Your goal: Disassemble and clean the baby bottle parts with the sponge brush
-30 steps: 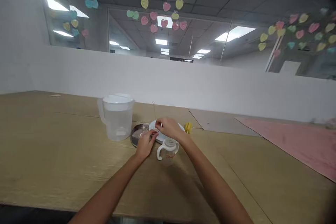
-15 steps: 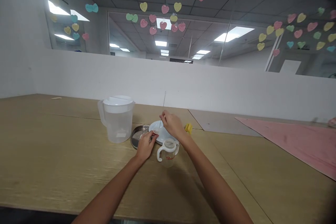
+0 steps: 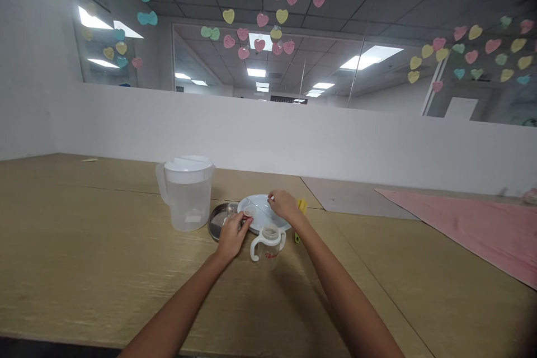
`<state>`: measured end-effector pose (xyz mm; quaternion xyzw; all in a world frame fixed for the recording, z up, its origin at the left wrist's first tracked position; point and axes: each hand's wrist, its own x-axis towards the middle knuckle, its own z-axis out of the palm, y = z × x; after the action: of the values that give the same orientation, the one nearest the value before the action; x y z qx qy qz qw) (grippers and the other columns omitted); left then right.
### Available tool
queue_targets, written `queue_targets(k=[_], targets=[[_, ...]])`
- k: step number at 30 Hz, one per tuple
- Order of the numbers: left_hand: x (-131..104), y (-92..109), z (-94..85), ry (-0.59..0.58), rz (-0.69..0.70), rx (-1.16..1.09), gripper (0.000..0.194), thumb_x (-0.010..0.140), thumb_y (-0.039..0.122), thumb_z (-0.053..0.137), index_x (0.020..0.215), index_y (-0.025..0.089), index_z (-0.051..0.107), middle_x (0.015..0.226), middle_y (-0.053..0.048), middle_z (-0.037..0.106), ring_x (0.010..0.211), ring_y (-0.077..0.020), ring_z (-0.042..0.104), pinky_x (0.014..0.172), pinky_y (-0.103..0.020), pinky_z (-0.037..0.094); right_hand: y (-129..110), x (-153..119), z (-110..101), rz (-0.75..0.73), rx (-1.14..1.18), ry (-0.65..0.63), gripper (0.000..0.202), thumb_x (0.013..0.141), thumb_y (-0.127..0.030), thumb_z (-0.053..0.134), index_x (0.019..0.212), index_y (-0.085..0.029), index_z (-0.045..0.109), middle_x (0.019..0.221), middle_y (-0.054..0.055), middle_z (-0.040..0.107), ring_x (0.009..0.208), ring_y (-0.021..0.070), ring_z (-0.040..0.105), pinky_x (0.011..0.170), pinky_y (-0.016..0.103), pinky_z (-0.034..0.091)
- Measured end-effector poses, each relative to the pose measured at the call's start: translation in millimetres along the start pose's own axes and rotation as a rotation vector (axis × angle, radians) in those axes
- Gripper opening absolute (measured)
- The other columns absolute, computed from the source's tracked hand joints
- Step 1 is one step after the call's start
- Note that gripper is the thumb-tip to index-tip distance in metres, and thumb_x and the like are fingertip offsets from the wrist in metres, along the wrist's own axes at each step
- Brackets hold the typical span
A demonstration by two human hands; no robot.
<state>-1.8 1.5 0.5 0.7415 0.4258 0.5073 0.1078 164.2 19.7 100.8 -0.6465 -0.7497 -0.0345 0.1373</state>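
Note:
My left hand (image 3: pixel 232 233) is closed, pinching a small clear round piece (image 3: pixel 249 211) over the left rim of a white plate (image 3: pixel 262 222). Across that plate runs a thin stick (image 3: pixel 257 206), lying at a slant. My right hand (image 3: pixel 284 205) hovers above the plate's right side, fingers curled together; whatever they may hold is hidden. In front of the plate stands an uncapped clear bottle (image 3: pixel 268 247) with white handles. A round metal tray (image 3: pixel 216 226), partly behind my left hand, has a clear piece (image 3: pixel 232 208) in it.
A lidded translucent pitcher (image 3: pixel 190 198) stands left of the tray. Beside the plate's right edge is a yellow brush-like item (image 3: pixel 302 205), partly hidden by my right arm. A pink sheet (image 3: pixel 465 226) covers the right rear of the table. The white wall (image 3: pixel 293 140) closes off the back.
The thin stick was upright in my right hand; now it slants low across the plate. My right hand has moved down and right. My left hand keeps the clear piece in nearly the same place.

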Motion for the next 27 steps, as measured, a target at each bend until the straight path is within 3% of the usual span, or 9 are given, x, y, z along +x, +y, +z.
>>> queue_targets(k=[3, 6, 9, 12, 15, 19, 23, 27], targets=[[0, 1, 0.0, -0.007, 0.003, -0.011, 0.027, 0.087, 0.040, 0.043, 0.086, 0.019, 0.060, 0.089, -0.006, 0.066, 0.087, -0.0212, 0.059, 0.080, -0.033, 0.043, -6, -4, -9, -0.129, 0.165, -0.153, 0.042, 0.092, -0.043, 0.032, 0.091, -0.017, 0.066, 0.086, 0.006, 0.069, 0.062, 0.0122, 0.060, 0.055, 0.022, 0.041], [0, 1, -0.3, -0.014, -0.004, -0.015, 0.026, 0.087, 0.037, 0.042, 0.086, 0.019, 0.060, 0.088, -0.007, 0.066, 0.086, -0.0213, 0.059, 0.079, -0.034, 0.043, -16, -11, -12, -0.278, 0.345, -0.294, 0.042, 0.082, -0.055, 0.046, 0.091, -0.018, 0.064, 0.080, 0.003, 0.066, 0.057, 0.0102, 0.055, 0.050, 0.020, 0.037], [0, -1, 0.0, -0.008, 0.004, 0.007, 0.024, 0.087, 0.035, 0.042, 0.083, 0.018, 0.060, 0.087, -0.007, 0.066, 0.084, -0.0213, 0.058, 0.077, -0.034, 0.044, -22, -13, -7, -0.305, 0.304, -0.199, 0.036, 0.067, -0.047, 0.066, 0.088, -0.017, 0.063, 0.077, 0.001, 0.062, 0.063, 0.0115, 0.052, 0.053, 0.021, 0.033], [0, -3, 0.9, -0.008, 0.018, 0.006, 0.026, 0.088, 0.036, 0.042, 0.088, 0.018, 0.061, 0.090, -0.007, 0.066, 0.087, -0.0211, 0.058, 0.079, -0.034, 0.044, -23, -9, 5, -0.284, 0.308, -0.163, 0.026, 0.062, -0.037, 0.070, 0.076, -0.016, 0.062, 0.070, -0.001, 0.058, 0.062, 0.0103, 0.048, 0.053, 0.021, 0.031], [0, -1, 0.8, 0.029, 0.037, 0.000, 0.027, 0.088, 0.037, 0.043, 0.095, 0.018, 0.061, 0.097, -0.008, 0.066, 0.092, -0.0211, 0.057, 0.084, -0.036, 0.043, -19, -2, 14, -0.247, 0.488, -0.170, 0.020, 0.064, -0.031, 0.068, 0.072, -0.014, 0.060, 0.068, -0.002, 0.055, 0.060, 0.0088, 0.047, 0.051, 0.019, 0.033], [3, -4, -3.2, 0.124, 0.044, 0.036, 0.029, 0.088, 0.036, 0.043, 0.105, 0.020, 0.060, 0.107, -0.007, 0.064, 0.102, -0.0206, 0.054, 0.091, -0.037, 0.041, -13, 5, 14, -0.174, 0.719, -0.101, 0.018, 0.077, -0.028, 0.055, 0.085, -0.013, 0.061, 0.076, 0.001, 0.061, 0.063, 0.0094, 0.053, 0.049, 0.017, 0.038], [7, -15, -9.7, 0.184, -0.013, 0.133, 0.029, 0.088, 0.033, 0.040, 0.100, 0.020, 0.063, 0.104, -0.006, 0.066, 0.099, -0.0211, 0.055, 0.090, -0.038, 0.041, -8, 5, 10, -0.096, 0.427, -0.025, 0.021, 0.083, -0.024, 0.048, 0.094, -0.014, 0.063, 0.086, 0.005, 0.067, 0.071, 0.0116, 0.059, 0.057, 0.020, 0.042], [8, -26, -14.3, 0.144, -0.047, 0.257, 0.027, 0.085, 0.022, 0.040, 0.093, 0.020, 0.065, 0.099, -0.006, 0.067, 0.097, -0.0219, 0.055, 0.087, -0.039, 0.042, -4, 1, 12, -0.035, 0.191, -0.049, 0.018, 0.076, -0.019, 0.056, 0.089, -0.015, 0.068, 0.090, 0.009, 0.068, 0.082, 0.0180, 0.061, 0.069, 0.026, 0.042]])
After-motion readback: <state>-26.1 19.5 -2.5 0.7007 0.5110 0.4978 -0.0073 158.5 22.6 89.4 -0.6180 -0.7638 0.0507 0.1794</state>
